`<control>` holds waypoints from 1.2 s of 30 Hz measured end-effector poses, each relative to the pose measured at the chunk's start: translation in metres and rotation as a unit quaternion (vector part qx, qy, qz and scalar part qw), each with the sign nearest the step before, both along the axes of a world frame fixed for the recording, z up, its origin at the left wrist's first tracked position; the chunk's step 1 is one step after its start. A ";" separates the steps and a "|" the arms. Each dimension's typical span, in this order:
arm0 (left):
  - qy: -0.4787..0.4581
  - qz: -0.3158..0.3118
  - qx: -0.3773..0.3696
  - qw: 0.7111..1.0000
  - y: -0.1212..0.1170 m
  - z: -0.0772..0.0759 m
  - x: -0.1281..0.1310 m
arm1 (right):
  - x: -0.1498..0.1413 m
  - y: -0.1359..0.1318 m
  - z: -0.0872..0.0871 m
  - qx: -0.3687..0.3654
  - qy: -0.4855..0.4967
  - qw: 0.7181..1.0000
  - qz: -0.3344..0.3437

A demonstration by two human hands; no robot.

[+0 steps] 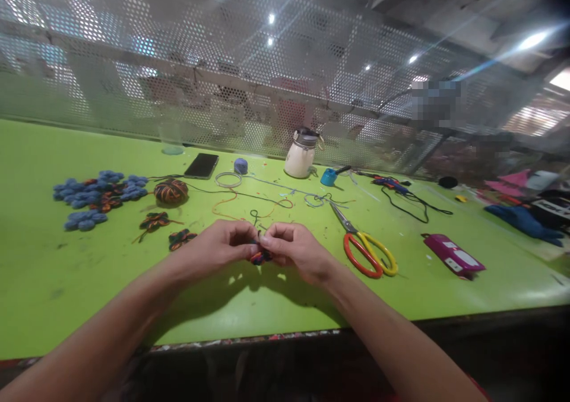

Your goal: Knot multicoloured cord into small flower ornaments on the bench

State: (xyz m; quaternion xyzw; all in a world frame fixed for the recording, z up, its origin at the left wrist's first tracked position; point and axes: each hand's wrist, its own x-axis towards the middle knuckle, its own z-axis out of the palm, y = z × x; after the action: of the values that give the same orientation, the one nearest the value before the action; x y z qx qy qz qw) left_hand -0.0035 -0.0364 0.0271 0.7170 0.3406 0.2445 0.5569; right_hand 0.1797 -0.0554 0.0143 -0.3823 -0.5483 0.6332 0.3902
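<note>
My left hand (pixel 229 241) and my right hand (pixel 289 244) meet over the green table, thumbs and fingertips pinched together. Both are closed on a small yarn flower (pixel 259 258) in dark and reddish colours, mostly hidden by the fingers. A dark yarn strand (pixel 255 215) rises from between them in a small loop. Left of my hands lie two dark green and orange yarn flowers, one near my wrist (pixel 181 239) and one farther back (pixel 155 221). Behind these sits a ball of variegated yarn (pixel 171 192). Scissors (pixel 363 244) with red and yellow handles lie right of my right hand.
Blue yarn flowers (pixel 84 220) cluster at the left. Behind stand a phone (pixel 202 165), a purple yarn ball (pixel 240 165), a pale jug (pixel 299 157) and a blue pot (pixel 328 177). A corded tool (pixel 392 184) and a magenta box (pixel 453 255) lie right. Perforated metal screens the back.
</note>
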 end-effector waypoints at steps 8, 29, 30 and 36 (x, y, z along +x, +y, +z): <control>0.081 0.036 0.069 0.994 0.002 -0.012 0.005 | -0.005 0.001 -0.006 -0.071 -0.034 0.997 -0.019; 0.041 0.013 0.003 0.999 0.002 -0.003 0.004 | -0.002 0.006 -0.006 -0.045 -0.005 0.997 -0.067; 0.024 0.007 -0.018 1.000 0.002 -0.002 0.004 | -0.001 0.007 -0.006 -0.040 -0.003 0.996 -0.074; -0.045 0.077 -0.065 0.994 0.005 -0.004 0.002 | -0.002 0.008 -0.008 0.047 0.011 0.996 -0.073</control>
State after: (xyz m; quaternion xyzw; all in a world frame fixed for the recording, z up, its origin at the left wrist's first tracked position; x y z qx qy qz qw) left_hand -0.0015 -0.0310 0.0236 0.6394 0.3847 0.2959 0.5964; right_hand 0.1775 -0.0475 0.0065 -0.3960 -0.5436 0.5805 0.4590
